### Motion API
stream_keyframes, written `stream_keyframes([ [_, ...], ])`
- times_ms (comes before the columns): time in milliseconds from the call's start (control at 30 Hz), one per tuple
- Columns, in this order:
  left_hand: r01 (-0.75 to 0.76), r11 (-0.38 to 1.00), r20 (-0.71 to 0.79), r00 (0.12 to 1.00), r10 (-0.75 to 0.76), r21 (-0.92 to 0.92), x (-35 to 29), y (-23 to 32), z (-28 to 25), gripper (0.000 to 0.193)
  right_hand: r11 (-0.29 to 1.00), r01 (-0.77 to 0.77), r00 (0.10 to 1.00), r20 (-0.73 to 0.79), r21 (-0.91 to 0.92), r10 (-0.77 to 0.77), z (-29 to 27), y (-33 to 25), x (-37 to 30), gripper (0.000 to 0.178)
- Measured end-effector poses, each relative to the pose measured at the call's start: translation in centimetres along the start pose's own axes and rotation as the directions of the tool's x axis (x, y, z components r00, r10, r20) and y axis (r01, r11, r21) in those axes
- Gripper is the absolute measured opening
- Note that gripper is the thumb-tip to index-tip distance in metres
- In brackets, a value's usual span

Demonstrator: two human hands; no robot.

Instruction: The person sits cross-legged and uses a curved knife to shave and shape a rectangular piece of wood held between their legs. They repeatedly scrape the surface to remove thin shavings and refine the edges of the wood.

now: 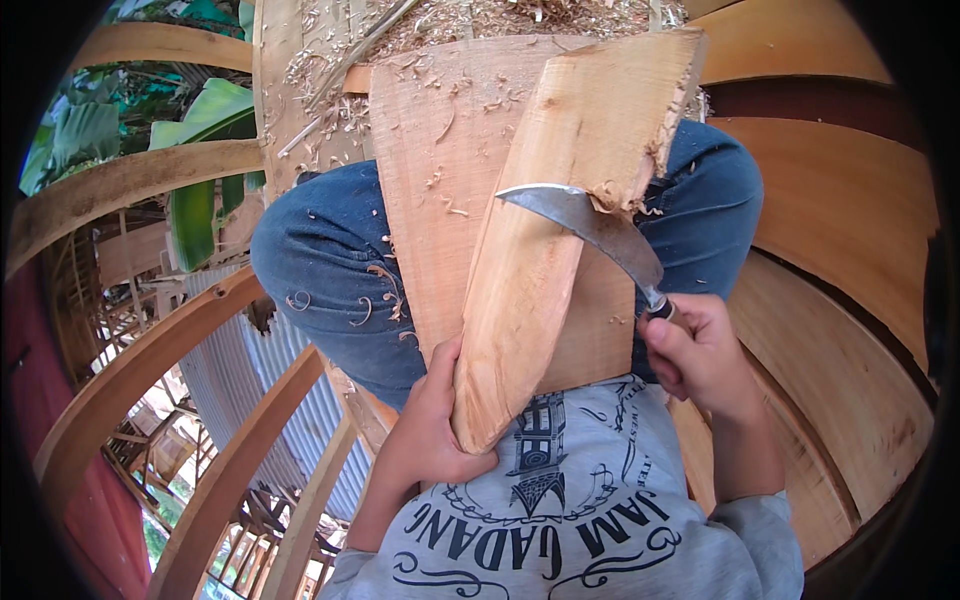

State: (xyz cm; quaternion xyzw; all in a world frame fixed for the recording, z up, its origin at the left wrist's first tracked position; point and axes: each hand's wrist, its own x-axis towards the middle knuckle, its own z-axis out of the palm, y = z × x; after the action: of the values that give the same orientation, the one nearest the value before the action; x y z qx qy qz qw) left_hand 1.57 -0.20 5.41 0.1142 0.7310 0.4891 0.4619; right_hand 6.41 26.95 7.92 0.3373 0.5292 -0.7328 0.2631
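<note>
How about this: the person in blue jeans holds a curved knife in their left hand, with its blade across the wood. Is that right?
Not quite: the head view shows the curved knife in the right hand; the left hand grips the wood. The blue jeans and the blade across the wood are right.

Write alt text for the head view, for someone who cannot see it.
A seated person's right hand grips a curved knife, its blade across a thick piece of wood, whose near end the left hand holds. Beneath lies a wide board; wood shavings are scattered about.
</note>
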Motion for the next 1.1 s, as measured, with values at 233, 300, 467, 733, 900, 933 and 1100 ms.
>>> stream_keyframes([
  [233, -0.023, 1.000, -0.003, 1.000, 0.023, 0.014, -0.2, 0.0, -0.1, 0.093, 0.846, 0.282, 0.913, -0.146, -0.453, -0.382, 1.2, 1.9, 0.3, 0.015],
  [300, -0.003, 1.000, 0.007, 1.000, 0.003, 0.014, -0.2, 0.0, -0.1, 0.093, 0.821, 0.274, 0.905, -0.154, -0.500, -0.396, 1.2, 2.2, 0.5, 0.015],
  [467, 0.025, 0.998, 0.032, 0.999, -0.024, -0.050, -0.1, 0.0, -0.4, 0.093, 0.732, 0.339, 0.851, -0.139, -0.591, -0.507, 1.4, 2.6, 1.5, 0.017],
  [733, 0.183, 0.940, 0.138, 0.979, -0.148, -0.287, -0.7, -0.2, -0.7, 0.093, 0.366, 0.475, 0.680, 0.070, -0.801, -0.729, -0.1, 0.8, 4.6, 0.019],
  [900, 0.167, 0.932, 0.138, 0.982, -0.129, -0.322, -1.1, -1.0, -0.8, 0.095, 0.716, 0.395, 0.918, 0.208, -0.575, -0.339, 0.7, 0.5, 2.0, 0.025],
  [933, 0.155, 0.928, 0.125, 0.985, -0.119, -0.339, -1.2, -1.2, -0.7, 0.095, 0.737, 0.380, 0.925, 0.230, -0.559, -0.302, 0.5, 0.4, 1.5, 0.026],
  [1100, 0.052, 0.927, 0.079, 0.997, -0.025, -0.371, -1.3, -2.2, -0.6, 0.093, 0.710, 0.358, 0.931, 0.177, -0.607, -0.318, -0.2, 0.2, 0.7, 0.026],
])
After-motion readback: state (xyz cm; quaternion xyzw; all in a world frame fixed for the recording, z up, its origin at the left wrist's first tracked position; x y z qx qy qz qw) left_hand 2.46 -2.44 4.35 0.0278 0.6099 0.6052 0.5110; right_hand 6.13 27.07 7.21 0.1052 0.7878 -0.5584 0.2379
